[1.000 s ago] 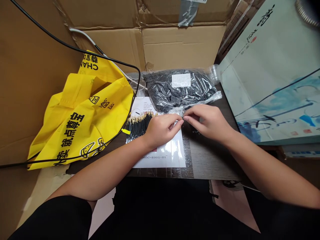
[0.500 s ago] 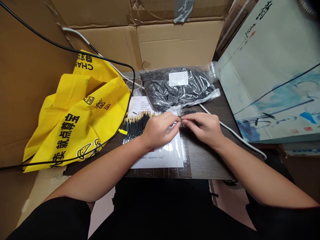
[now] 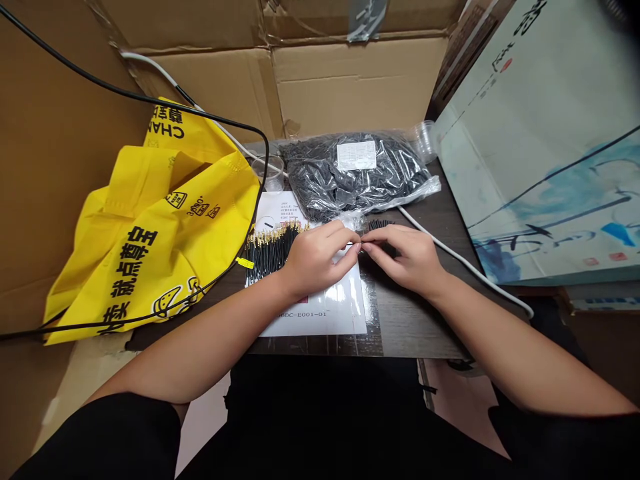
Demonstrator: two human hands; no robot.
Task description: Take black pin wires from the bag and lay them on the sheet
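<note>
My left hand [image 3: 323, 260] is closed in a pinch over the white printed sheet [image 3: 315, 327], its fingertips nearly meeting those of my right hand [image 3: 407, 257]. The right hand is pinched too. Something thin and dark lies between the two sets of fingertips, too small to make out. Left of my left hand, a row of black wires with gold-coloured ends [image 3: 270, 253] rests on the sheet. Several short black pieces [image 3: 381, 225] lie behind my right hand, partly hidden by it.
A clear bag of black material [image 3: 360, 177] lies at the back, beside clear plastic cups [image 3: 425, 141]. On the left is a yellow bag [image 3: 165, 220] crossed by black cables. A white cable [image 3: 465, 260] runs along the right, near a painted box [image 3: 550, 167].
The fingertips of both hands have shifted slightly against each other. Otherwise, hands and objects hold nearly the same places, with a slight shift of the view.
</note>
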